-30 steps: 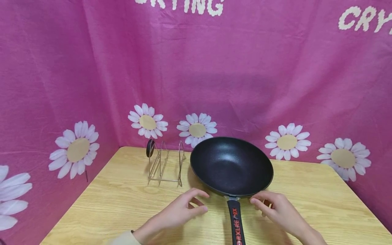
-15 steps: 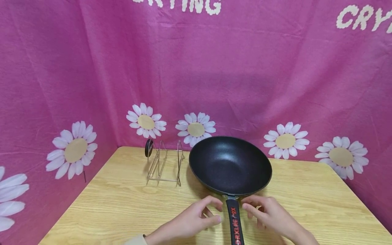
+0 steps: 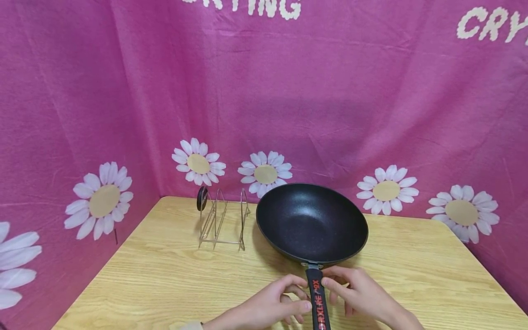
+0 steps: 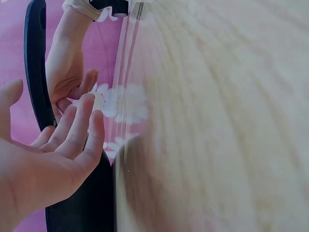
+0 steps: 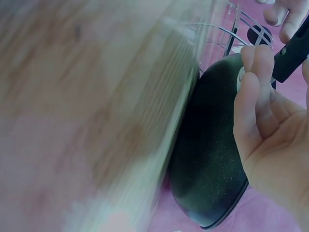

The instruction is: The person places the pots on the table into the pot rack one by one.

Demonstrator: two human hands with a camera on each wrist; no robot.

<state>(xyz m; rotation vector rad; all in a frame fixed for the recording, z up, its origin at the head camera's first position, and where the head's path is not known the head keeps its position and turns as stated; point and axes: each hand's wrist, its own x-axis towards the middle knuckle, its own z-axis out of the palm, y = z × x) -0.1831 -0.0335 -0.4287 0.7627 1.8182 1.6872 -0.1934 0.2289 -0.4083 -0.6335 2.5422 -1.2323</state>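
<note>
A black frying pan [image 3: 311,224] with deep sloping sides sits on the table, its handle [image 3: 318,302] toward me and marked with red letters. My left hand [image 3: 277,302] is just left of the handle, fingers loosely bent, thumb tip right at the handle's edge. On the other side my right hand [image 3: 360,291] has its thumb and forefinger tips at the upper handle, close below the pan's rim. In the left wrist view the left fingers [image 4: 77,130] spread loosely beside the handle. The right wrist view shows the right fingers [image 5: 256,92] extended under the handle's joint.
A wire rack [image 3: 220,240] stands left of the pan, with a black disc [image 3: 201,198] at its back left. The wooden table [image 3: 173,275] backs onto a pink cloth [image 3: 313,101] printed with white daisies.
Both hands have moved inward toward the pan's handle, the left one to the right and the right one slightly left. The pan and the rack stay where they were.
</note>
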